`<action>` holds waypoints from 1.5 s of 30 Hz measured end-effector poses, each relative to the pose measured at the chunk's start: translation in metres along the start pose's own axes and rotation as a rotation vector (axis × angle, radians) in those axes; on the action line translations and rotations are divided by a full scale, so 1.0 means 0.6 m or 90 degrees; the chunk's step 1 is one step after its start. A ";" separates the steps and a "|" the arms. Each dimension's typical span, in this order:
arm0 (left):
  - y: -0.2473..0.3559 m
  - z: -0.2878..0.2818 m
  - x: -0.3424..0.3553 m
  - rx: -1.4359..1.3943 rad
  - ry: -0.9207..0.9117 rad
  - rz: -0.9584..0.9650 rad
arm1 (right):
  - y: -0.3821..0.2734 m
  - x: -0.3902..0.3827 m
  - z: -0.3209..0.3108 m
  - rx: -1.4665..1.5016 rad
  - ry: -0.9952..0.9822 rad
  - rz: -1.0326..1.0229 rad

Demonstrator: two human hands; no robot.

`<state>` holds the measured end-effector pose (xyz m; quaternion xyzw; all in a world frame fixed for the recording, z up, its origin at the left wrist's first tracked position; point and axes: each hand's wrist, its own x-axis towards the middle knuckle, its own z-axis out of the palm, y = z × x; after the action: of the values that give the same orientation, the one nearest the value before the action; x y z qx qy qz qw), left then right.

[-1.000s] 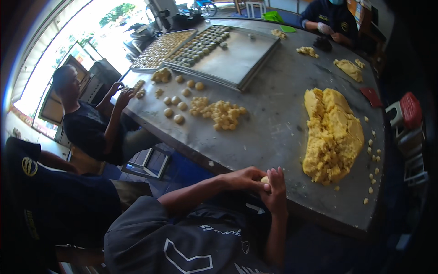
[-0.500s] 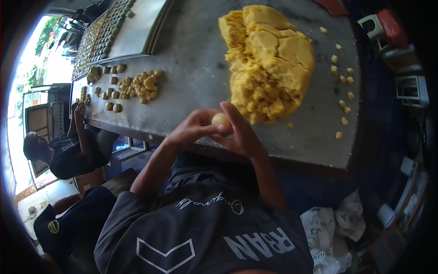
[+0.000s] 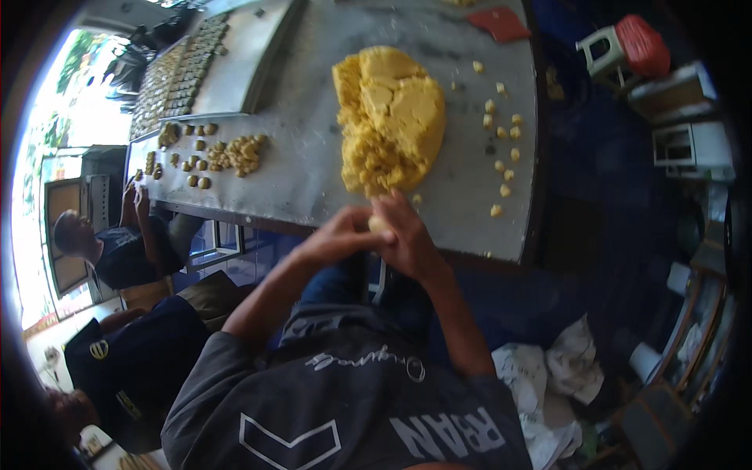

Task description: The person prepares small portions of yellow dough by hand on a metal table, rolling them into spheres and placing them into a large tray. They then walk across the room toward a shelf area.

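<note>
Just over the table's front edge, my hands meet around a small pale yellow dough ball (image 3: 379,225). My left hand (image 3: 341,236) has its thumb and fingers closed on the ball from the left. My right hand (image 3: 411,243) is curled against its other side, with the fingertips pointing away from me. Much of the ball is hidden by the fingers. Right beyond my fingertips lies a big yellow dough mass (image 3: 403,110), smooth and cracked on top and crumbly at its near left side.
Small dough pieces (image 3: 505,190) dot the table's (image 3: 294,149) right side, near a red scraper (image 3: 501,23). At left are light lumps (image 3: 235,155), brown balls (image 3: 204,182) and a filled tray (image 3: 227,78). Two people (image 3: 129,254) are on my left. White sacks (image 3: 576,360) stand at lower right.
The view has shifted, so the table and dough mass appear further left. My hands have closed more over the ball, which shows less now. The nearer person at left has come further into view.
</note>
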<state>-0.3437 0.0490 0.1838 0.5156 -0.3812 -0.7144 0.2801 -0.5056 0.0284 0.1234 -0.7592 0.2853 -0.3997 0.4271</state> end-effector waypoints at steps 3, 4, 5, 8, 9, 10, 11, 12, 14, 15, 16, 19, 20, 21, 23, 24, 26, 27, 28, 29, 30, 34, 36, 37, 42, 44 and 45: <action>-0.008 0.016 -0.024 -0.035 -0.060 0.057 | -0.052 -0.003 -0.027 -0.009 -0.025 -0.034; 0.005 0.024 -0.042 -0.067 -0.068 0.058 | -0.070 -0.003 -0.032 -0.007 -0.029 -0.030; 0.021 0.033 -0.058 -0.098 -0.080 0.063 | -0.088 0.000 -0.039 -0.009 -0.034 -0.027; 0.043 0.058 -0.091 -0.120 -0.082 0.087 | -0.136 0.001 -0.058 -0.072 -0.039 -0.048; 0.042 0.065 -0.098 -0.106 -0.083 0.110 | -0.150 0.000 -0.063 -0.089 -0.040 -0.056; 0.050 0.073 -0.105 -0.132 -0.065 0.111 | -0.166 0.001 -0.067 -0.078 -0.014 -0.052; 0.062 0.091 -0.114 -0.165 -0.058 0.103 | -0.178 -0.004 -0.071 -0.046 -0.005 0.004; 0.086 0.104 -0.130 -0.265 0.009 0.052 | -0.186 0.002 -0.073 -0.014 0.007 0.062; 0.064 0.096 -0.122 -0.374 -0.057 0.050 | -0.198 -0.005 -0.078 0.014 0.014 0.139; 0.082 0.111 -0.121 -0.402 -0.076 0.071 | -0.194 -0.003 -0.088 0.007 0.021 0.150; 0.082 0.118 -0.122 -0.361 -0.061 0.066 | -0.194 0.007 -0.092 0.017 0.030 0.146; 0.076 0.131 -0.123 -0.271 -0.034 0.038 | -0.199 0.006 -0.117 0.009 -0.073 0.120; 0.070 0.129 -0.125 -0.261 -0.039 0.019 | -0.205 0.002 -0.117 0.088 -0.083 0.129; 0.064 0.128 -0.126 -0.253 -0.043 0.001 | -0.198 -0.002 -0.121 0.068 -0.123 0.096; 0.060 0.125 -0.128 -0.262 -0.066 0.024 | -0.175 -0.011 -0.129 0.027 -0.205 0.023; 0.056 0.125 -0.129 -0.268 -0.077 0.037 | -0.167 -0.019 -0.129 0.027 -0.197 0.023; 0.040 0.124 -0.126 -0.218 -0.068 0.085 | -0.163 -0.018 -0.123 0.032 -0.189 0.002; 0.036 0.124 -0.125 -0.191 -0.061 0.109 | -0.165 -0.013 -0.123 0.033 -0.193 0.015; 0.042 0.130 -0.128 -0.215 -0.053 0.113 | -0.174 -0.012 -0.125 0.034 -0.198 0.032; 0.054 0.132 -0.133 -0.219 -0.060 0.137 | -0.187 -0.006 -0.130 0.029 -0.199 0.043; 0.047 0.132 -0.137 -0.200 -0.070 0.157 | -0.195 -0.014 -0.130 0.099 -0.205 0.094; 0.054 0.134 -0.149 -0.174 -0.101 0.163 | -0.245 -0.014 -0.136 0.128 -0.177 0.158; 0.062 0.142 -0.157 -0.194 -0.126 0.193 | -0.245 -0.036 -0.144 0.147 -0.198 0.189; 0.055 0.143 -0.152 -0.120 -0.139 0.202 | -0.238 -0.045 -0.151 0.155 -0.202 0.203; 0.022 0.143 -0.157 -0.202 -0.107 0.177 | -0.215 -0.052 -0.126 0.070 -0.199 0.099; 0.006 0.135 -0.153 -0.221 -0.111 0.175 | -0.209 -0.053 -0.119 0.006 -0.219 0.054; 0.000 0.125 -0.155 -0.236 -0.110 0.166 | -0.206 -0.051 -0.109 0.000 -0.225 0.055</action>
<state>-0.3859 0.1418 0.2460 0.3385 -0.3294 -0.7713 0.4265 -0.5660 0.0832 0.2415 -0.8045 0.2385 -0.2414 0.4874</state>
